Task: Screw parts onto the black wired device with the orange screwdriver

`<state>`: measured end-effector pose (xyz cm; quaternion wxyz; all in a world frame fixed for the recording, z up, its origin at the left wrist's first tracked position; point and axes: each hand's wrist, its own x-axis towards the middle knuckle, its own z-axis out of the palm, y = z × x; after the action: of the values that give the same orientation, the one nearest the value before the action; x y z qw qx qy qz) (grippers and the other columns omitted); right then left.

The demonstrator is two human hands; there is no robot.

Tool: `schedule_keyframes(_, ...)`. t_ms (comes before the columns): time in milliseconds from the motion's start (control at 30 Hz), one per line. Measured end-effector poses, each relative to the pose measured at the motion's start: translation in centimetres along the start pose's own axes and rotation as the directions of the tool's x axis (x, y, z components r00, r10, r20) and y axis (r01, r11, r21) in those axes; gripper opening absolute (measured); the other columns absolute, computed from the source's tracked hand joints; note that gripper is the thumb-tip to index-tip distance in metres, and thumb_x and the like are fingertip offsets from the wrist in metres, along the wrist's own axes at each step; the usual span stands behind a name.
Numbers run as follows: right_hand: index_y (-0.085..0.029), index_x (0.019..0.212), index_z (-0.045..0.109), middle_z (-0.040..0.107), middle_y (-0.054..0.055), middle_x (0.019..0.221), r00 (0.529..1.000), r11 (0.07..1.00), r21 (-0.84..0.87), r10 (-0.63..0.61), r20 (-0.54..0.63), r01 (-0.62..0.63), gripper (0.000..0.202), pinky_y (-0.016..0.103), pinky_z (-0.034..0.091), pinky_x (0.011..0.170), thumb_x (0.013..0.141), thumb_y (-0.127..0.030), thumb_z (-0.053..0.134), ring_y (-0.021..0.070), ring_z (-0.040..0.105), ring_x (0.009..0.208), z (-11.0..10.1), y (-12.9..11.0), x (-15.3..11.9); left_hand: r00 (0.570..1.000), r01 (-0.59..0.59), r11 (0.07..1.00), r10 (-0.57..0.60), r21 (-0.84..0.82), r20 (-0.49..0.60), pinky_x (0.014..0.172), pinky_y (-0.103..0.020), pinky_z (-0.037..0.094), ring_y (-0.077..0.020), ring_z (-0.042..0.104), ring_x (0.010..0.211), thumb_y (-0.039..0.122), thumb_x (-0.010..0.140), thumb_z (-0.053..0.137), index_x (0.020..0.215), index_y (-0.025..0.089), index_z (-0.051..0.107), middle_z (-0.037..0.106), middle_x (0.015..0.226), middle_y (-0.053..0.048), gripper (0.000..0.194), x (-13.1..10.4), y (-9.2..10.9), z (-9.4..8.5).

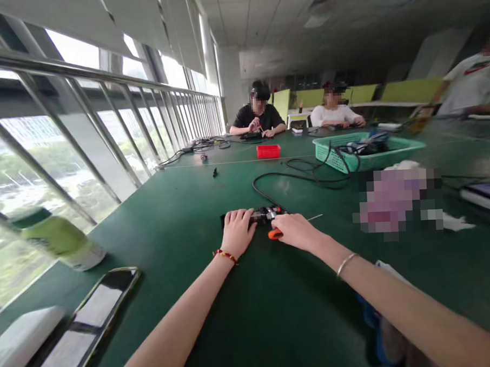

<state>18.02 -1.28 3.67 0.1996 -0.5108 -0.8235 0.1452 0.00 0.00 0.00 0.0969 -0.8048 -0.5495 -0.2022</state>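
A black device (259, 216) with a cable lies on the green table in front of me. My left hand (238, 230) rests over its left part, fingers wrapped on it. My right hand (293, 228) is closed at the device's right end, around a tool with an orange handle (275, 234). A thin metal rod (316, 217) sticks out to the right of that hand; whether it belongs to the same tool cannot be made out. The black cable (265, 190) runs from the device's right end toward the back.
A red basket (268, 151) and a teal basket (374, 161) with cables stand further back. On the left are a green bottle (60, 237) and a phone (100, 309). A small black piece (215, 173) lies beyond. Two people sit across the table; another is at right.
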Motion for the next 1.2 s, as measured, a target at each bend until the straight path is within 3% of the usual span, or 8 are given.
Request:
schedule_keyframes(133, -0.018, 0.071, 0.059, 0.060, 0.000, 0.065, 0.998, 0.997, 0.070, 0.038, -0.044, -0.035, 0.013, 0.023, 0.041, 0.059, 0.059, -0.013, 0.061, 0.0151, 0.059, 0.064, -1.4, 0.8, 1.0, 1.000, -0.001, 1.000, 0.001, -0.001, 0.000, 0.098, -0.040, 0.032, -0.0238, 0.047, 0.105, 0.030, 0.087, 0.046, 0.121, 0.019, 0.050, 0.057, 0.113, -0.007, 0.036, 0.0, -0.2, -0.1)
schedule_keyframes(300, -0.017, 0.075, 0.053, 0.055, -0.005, 0.057, 0.994, 0.964, 0.247, 0.106, -0.021, -0.098, 0.010, 0.018, 0.038, 0.040, 0.067, -0.022, 0.057, 0.0067, 0.048, 0.038, -1.8, 2.0, 2.4, 1.000, -0.009, 1.000, 0.009, -0.013, -0.022, 0.098, -0.041, 0.032, -0.0235, 0.047, 0.105, 0.029, 0.087, 0.046, 0.120, 0.020, 0.050, 0.058, 0.111, -0.006, 0.034, 0.0, -0.3, -0.1)
schedule_keyframes(567, -0.018, 0.080, 0.053, 0.062, -0.003, 0.065, 0.990, 0.944, 0.309, 0.132, -0.045, -0.112, 0.008, 0.018, 0.038, 0.038, 0.072, -0.019, 0.049, 0.0048, 0.046, 0.034, -1.1, 1.8, 2.9, 1.000, -0.009, 1.000, 0.009, -0.019, -0.025, 0.097, -0.041, 0.032, -0.0235, 0.048, 0.104, 0.029, 0.087, 0.045, 0.119, 0.020, 0.050, 0.058, 0.112, -0.007, 0.034, 0.0, -0.2, -0.1)
schedule_keyframes(1000, -0.022, 0.082, 0.058, 0.062, -0.002, 0.070, 0.988, 0.988, 0.111, 0.115, -0.098, -0.104, 0.009, 0.020, 0.037, 0.052, 0.073, -0.021, 0.054, 0.0096, 0.053, 0.054, -0.3, 1.1, 2.9, 1.000, -0.008, 1.000, 0.007, -0.027, -0.030, 0.098, -0.041, 0.033, -0.0231, 0.048, 0.104, 0.027, 0.087, 0.045, 0.118, 0.020, 0.051, 0.058, 0.112, -0.007, 0.033, 0.0, -0.2, -0.1)
schedule_keyframes(1200, -0.024, 0.089, 0.057, 0.065, 0.001, 0.084, 0.984, 0.987, 0.007, 0.160, -0.076, -0.160, 0.013, 0.022, 0.039, 0.059, 0.077, -0.029, 0.054, 0.0150, 0.059, 0.072, -0.2, 1.1, 3.1, 1.000, -0.005, 1.000, 0.004, -0.026, -0.031, 0.098, -0.041, 0.033, -0.0232, 0.048, 0.104, 0.029, 0.088, 0.045, 0.119, 0.020, 0.050, 0.058, 0.112, -0.007, 0.034, 0.0, -0.2, -0.1)
